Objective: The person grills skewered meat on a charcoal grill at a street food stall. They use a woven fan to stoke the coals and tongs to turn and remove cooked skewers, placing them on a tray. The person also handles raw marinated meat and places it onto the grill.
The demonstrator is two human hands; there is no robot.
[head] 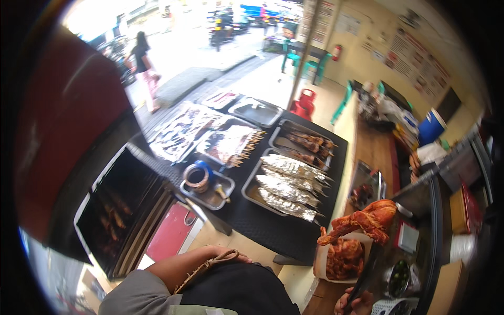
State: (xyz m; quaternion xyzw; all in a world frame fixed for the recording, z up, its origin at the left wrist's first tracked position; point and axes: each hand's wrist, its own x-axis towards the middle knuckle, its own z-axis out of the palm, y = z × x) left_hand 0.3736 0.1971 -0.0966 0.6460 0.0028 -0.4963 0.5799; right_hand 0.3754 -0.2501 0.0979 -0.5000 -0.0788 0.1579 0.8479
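Observation:
In my right hand (356,301) are dark tongs (364,271), with a piece of orange-red coated meat (364,222), which looks like chicken, at their tip. Directly below that piece is a light-coloured container (319,267), and more of the same meat (344,258) lies inside it. My left hand (242,258) is at my waist against my black apron (236,289); its fingers are mostly hidden. A wooden counter (321,297) supports the container.
On the black table (252,228) are foil-wrapped fish (289,187) on a tray, grilled meat (309,141), skewers (250,147) and a jar of dark sauce (197,177). A grill (114,220) stands left. Limes (399,275) sit in a bowl at right. A person (143,71) is outside.

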